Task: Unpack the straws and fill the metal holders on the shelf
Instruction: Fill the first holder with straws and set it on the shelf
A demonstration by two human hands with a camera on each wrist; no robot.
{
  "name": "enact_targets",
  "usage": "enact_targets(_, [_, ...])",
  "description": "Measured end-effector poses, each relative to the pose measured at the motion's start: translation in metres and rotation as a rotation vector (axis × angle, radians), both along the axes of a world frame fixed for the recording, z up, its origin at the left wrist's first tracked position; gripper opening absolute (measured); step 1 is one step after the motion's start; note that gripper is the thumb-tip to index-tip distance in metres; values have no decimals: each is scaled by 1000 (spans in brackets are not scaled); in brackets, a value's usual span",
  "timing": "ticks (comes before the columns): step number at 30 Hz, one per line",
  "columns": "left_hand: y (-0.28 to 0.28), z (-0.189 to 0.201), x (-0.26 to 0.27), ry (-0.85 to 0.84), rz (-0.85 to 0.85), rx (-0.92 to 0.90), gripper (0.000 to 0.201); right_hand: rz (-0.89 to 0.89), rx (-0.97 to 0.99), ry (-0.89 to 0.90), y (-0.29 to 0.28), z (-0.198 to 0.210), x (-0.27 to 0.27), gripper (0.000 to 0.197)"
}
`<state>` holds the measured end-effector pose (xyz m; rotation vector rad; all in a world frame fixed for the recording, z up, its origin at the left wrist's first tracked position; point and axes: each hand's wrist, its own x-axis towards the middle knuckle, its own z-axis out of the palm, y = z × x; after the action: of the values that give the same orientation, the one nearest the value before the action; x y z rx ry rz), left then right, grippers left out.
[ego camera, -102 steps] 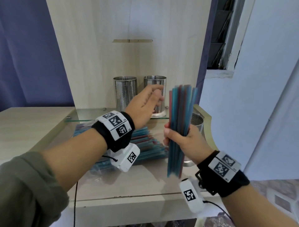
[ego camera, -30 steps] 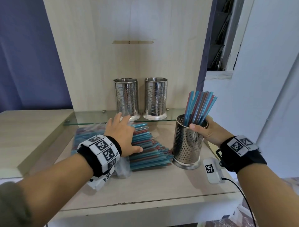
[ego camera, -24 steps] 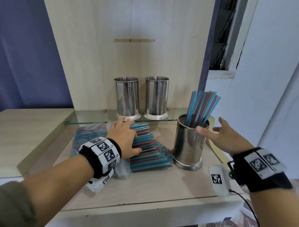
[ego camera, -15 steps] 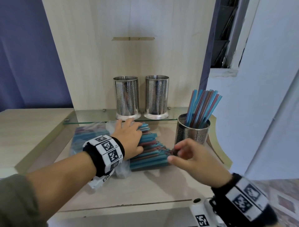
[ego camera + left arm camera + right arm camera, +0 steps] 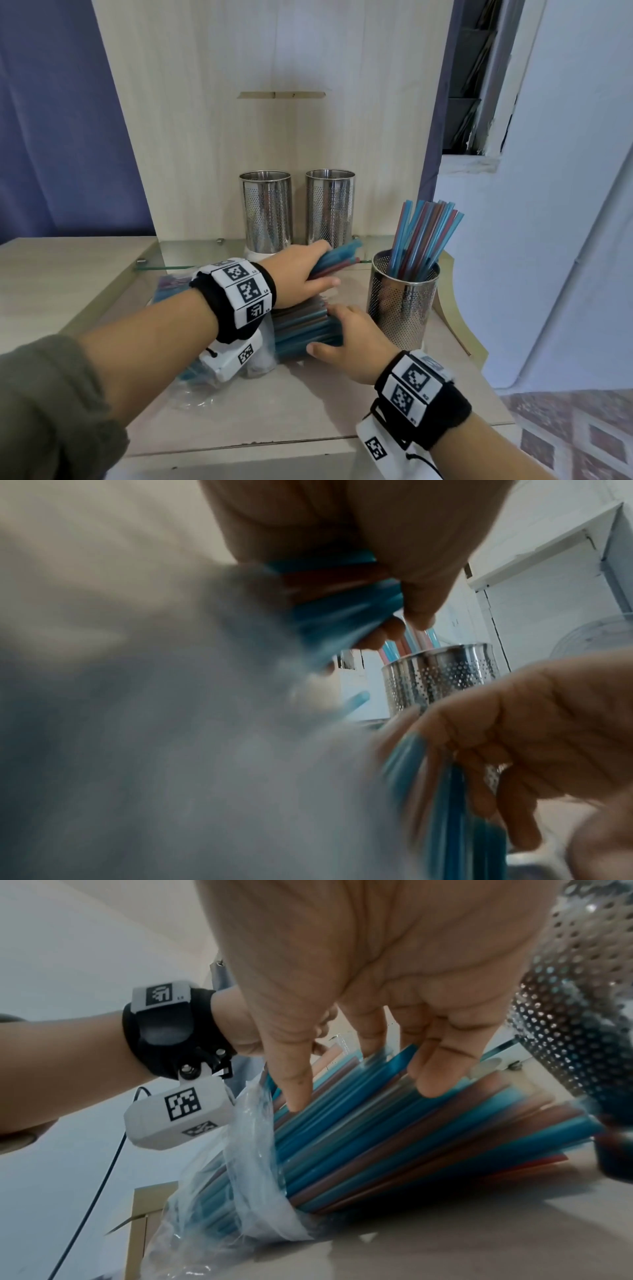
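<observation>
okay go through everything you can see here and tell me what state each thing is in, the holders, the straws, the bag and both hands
Left holder: upright on glass shelf, looks empty.
Right holder: same.
Front holder: upright, holds straws.
Straw pile: lying flat, half out of bag.
Plastic bag: open.
Left hand: gripping a bunch.
Right hand: fingers on pile.

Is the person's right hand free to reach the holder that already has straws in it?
Probably yes: the right hand rests on the straw pile right beside that holder, nothing between them, though it is busy there.
</observation>
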<state>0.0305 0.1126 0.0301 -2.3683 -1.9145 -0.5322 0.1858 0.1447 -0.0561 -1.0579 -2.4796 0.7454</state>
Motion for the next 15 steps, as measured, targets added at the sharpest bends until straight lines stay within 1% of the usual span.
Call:
enact_targets(3, [4, 12, 8, -108, -48, 119, 27, -2, -17, -4, 1, 1, 0, 72])
enact_targets(5, [5, 23, 15, -184, -46, 218, 23, 0, -52, -13, 0, 2, 0, 71])
enact_targets(7, [4, 36, 21, -278, -39, 311, 25, 13, -78, -30, -2, 4, 0, 70])
enact_targets(9, [2, 48, 25, -368, -52, 400, 30, 27, -93, -35, -4, 6, 1, 79])
enact_targets(11, [-1, 58, 24, -431, -72, 483, 28, 44, -126, 4, -1, 9, 4, 91])
enact_targets(12, [-3, 61, 23, -466, -80, 513, 25, 49, -135, 12, 0, 14, 6, 90])
enact_targets(14, [-7, 67, 21, -543, -100, 556, 18, 39, -124, 13, 0, 32, 12, 79])
enact_targets(15, [-8, 68, 21, -579, -111, 581, 16, 36, -101, 30, 0, 41, 14, 78])
